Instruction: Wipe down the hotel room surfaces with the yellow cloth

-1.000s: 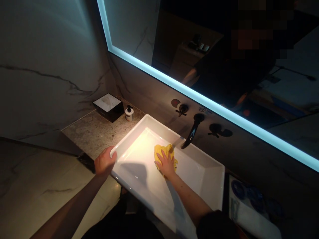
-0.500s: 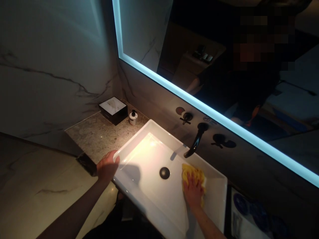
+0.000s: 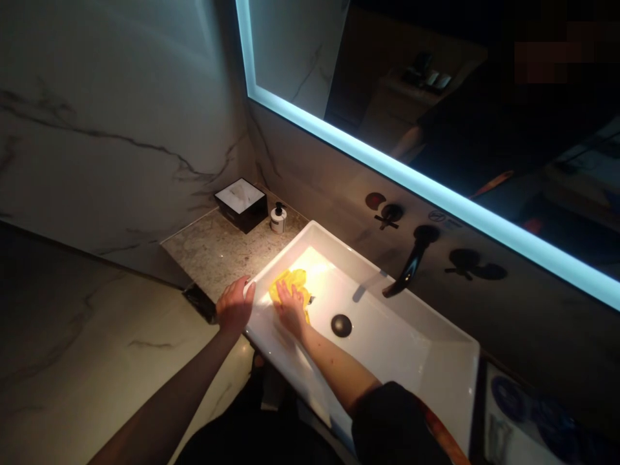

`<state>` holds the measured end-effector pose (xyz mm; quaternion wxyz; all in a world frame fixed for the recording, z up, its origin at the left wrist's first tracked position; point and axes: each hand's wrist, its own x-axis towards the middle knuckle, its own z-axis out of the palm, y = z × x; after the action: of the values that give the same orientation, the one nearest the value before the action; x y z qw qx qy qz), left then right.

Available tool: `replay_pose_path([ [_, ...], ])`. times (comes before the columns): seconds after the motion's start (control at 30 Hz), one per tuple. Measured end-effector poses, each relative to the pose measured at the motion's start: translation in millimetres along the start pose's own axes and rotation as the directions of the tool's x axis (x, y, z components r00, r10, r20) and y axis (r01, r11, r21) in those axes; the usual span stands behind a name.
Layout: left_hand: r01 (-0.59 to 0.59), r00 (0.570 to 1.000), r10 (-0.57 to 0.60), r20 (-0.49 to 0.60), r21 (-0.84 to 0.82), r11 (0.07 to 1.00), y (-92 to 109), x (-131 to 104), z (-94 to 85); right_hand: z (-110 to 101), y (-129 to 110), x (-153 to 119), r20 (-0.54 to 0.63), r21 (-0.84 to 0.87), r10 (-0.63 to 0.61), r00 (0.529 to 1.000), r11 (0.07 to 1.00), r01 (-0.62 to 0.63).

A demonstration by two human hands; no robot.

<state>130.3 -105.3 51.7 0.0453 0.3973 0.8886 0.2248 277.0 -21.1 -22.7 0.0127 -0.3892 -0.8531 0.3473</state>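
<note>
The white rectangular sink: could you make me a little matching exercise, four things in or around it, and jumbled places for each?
Things:
1. Crumpled yellow cloth
2. Round black drain cover
3. White bottle with black pump
4. Person's left hand

Places:
A. On the speckled stone counter, beside the black box with a white top
B. On the rim of the white rectangular sink
C. Under the person's right hand
D. In the sink floor, uncovered by either hand

Pairs: 1-C, 2-D, 3-A, 4-B
</note>
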Motion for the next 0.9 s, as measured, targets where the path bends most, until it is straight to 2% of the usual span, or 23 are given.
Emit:
replay_pose_path([
  [0.07, -0.015, 0.999, 0.015, 0.046, 0.0, 1.0, 0, 1, -3.0, 7, -4, -29, 0.08, 0.06, -0.175, 0.981, 0.984, 0.17],
  [0.13, -0.038, 0.995, 0.037, 0.091, 0.011, 0.999, 1, 3, -6.2, 4, 13, -64, 0.137, 0.142, -0.302, 0.943, 0.949, 0.283],
  [0.17, -0.052, 0.992, 0.05, 0.114, 0.02, 0.998, 1, 3, -7.8, -1, 27, -85, 0.155, 0.173, -0.316, 0.936, 0.941, 0.289],
  [0.2, -0.063, 0.989, 0.059, 0.135, 0.032, 0.997, 2, 4, -9.4, -6, 44, -109, 0.172, 0.193, -0.301, 0.938, 0.944, 0.268],
  [0.33, -0.073, 0.982, 0.058, 0.181, 0.076, 0.994, 5, 5, -14.5, -38, 113, -219, 0.27, 0.172, -0.091, 0.958, 0.984, 0.045],
  [0.4, -0.071, 0.981, 0.055, 0.185, 0.081, 0.994, 7, 5, -16.3, -65, 136, -264, 0.366, 0.058, 0.047, 0.929, 0.996, -0.074],
  [0.47, -0.071, 0.981, 0.057, 0.184, 0.072, 0.995, 8, 5, -17.7, -103, 151, -287, 0.406, -0.136, 0.208, 0.89, 0.977, -0.167],
  [0.5, -0.069, 0.981, 0.055, 0.189, 0.068, 0.995, 8, 6, -18.3, -126, 158, -289, 0.381, -0.239, 0.292, 0.877, 0.948, -0.212],
  [0.57, -0.059, 0.978, 0.045, 0.204, 0.062, 0.996, 8, 7, -19.2, -172, 176, -280, 0.173, -0.468, 0.461, 0.87, 0.816, -0.339],
  [0.63, -0.058, 0.975, 0.041, 0.219, 0.071, 0.996, 8, 8, -19.5, -207, 195, -262, -0.076, -0.613, 0.496, 0.865, 0.661, -0.433],
  [0.67, -0.057, 0.974, 0.036, 0.224, 0.087, 0.995, 8, 9, -19.3, -215, 204, -253, -0.144, -0.646, 0.486, 0.862, 0.614, -0.454],
  [0.7, -0.058, 0.973, 0.032, 0.227, 0.105, 0.993, 7, 10, -18.7, -217, 210, -247, -0.175, -0.671, 0.476, 0.862, 0.583, -0.458],
  [0.77, -0.053, 0.974, 0.019, 0.226, 0.145, 0.988, 6, 11, -16.8, -202, 211, -243, -0.141, -0.681, 0.489, 0.861, 0.584, -0.443],
  [0.83, -0.055, 0.976, 0.018, 0.217, 0.164, 0.985, 4, 12, -14.3, -170, 197, -255, -0.085, -0.666, 0.518, 0.851, 0.606, -0.435],
  [0.9, -0.071, 0.977, 0.035, 0.211, 0.162, 0.984, 3, 12, -12.6, -135, 171, -277, -0.025, -0.63, 0.544, 0.839, 0.643, -0.435],
])
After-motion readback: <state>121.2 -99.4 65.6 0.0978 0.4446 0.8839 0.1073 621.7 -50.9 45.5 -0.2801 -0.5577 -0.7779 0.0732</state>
